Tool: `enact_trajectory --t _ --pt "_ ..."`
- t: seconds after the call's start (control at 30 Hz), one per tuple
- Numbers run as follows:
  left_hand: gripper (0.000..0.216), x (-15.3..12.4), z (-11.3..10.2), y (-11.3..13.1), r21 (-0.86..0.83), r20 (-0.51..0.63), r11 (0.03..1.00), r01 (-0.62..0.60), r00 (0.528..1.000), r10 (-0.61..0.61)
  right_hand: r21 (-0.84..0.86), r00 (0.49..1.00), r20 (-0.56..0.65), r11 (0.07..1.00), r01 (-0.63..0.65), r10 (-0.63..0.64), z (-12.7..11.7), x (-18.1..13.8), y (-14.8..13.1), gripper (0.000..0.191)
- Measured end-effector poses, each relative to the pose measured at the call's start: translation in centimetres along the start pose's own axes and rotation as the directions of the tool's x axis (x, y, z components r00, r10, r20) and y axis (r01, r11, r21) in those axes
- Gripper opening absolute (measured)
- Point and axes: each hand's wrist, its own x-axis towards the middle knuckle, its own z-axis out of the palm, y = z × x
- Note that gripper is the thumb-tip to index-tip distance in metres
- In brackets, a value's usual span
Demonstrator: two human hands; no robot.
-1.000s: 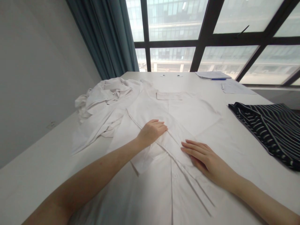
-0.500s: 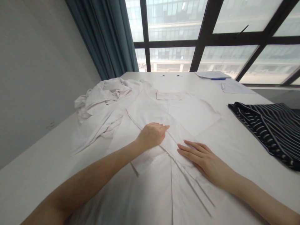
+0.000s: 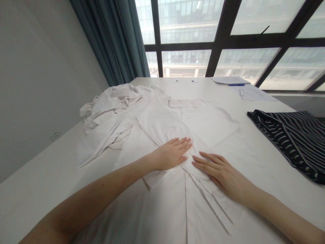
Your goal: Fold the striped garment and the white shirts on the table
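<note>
A white shirt [image 3: 203,125] lies spread flat on the white table [image 3: 33,183], its collar towards the window and a sleeve folded across its front. My left hand [image 3: 172,152] rests flat on the folded sleeve with fingers stretched out. Just to its right, my right hand [image 3: 218,171] lies flat on the same cloth, fingers extended and pointing left, fingertips nearly touching the left hand. Neither hand grips anything.
A crumpled pile of white garments [image 3: 111,105] sits at the left back. A dark striped garment [image 3: 291,139] lies at the right edge. Papers [image 3: 251,93] and a blue pen [image 3: 236,84] lie near the window. A grey wall borders the left.
My left hand has slid towards me and to the right, and its curled fingers have flattened out. My right hand has shifted slightly left, so the hands now almost meet.
</note>
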Motion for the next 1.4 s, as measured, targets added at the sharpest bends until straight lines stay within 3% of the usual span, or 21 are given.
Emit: enact_trajectory --t 0.33,0.57,0.93,1.13,1.27,1.4 --pt "0.056 -0.1 -0.2 -0.4 -0.066 0.04 0.997 0.047 0.998 -0.044 0.01 1.0 -0.002 1.0 -0.003 0.003 0.0 -0.1 0.0 0.051" --pt "0.063 0.0 0.2 -3.1 -0.081 0.094 0.975 0.207 0.975 -0.2 0.021 1.0 0.003 1.0 -0.01 0.01 -0.2 0.0 -0.1 0.051" --pt "0.062 -1.4 1.3 -8.6 -0.016 0.077 0.865 0.501 0.863 -0.499 0.041 1.0 -0.028 0.999 0.0 0.002 -0.2 -0.1 -0.1 0.056" --pt "0.066 -1.5 1.3 -9.6 0.005 0.085 0.814 0.581 0.81 -0.58 0.036 1.0 -0.019 0.999 -0.01 0.011 -0.2 -0.1 -0.1 0.054" --pt "0.067 -1.2 0.8 -11.9 0.049 0.115 0.769 0.637 0.762 -0.638 0.041 1.0 -0.027 0.999 -0.005 0.007 -0.1 -0.2 0.0 0.052" --pt "0.06 -0.4 0.2 -12.1 0.118 0.053 0.738 0.664 0.738 -0.673 0.063 0.999 -0.05 0.998 0.004 -0.001 0.0 -0.1 0.0 0.053"
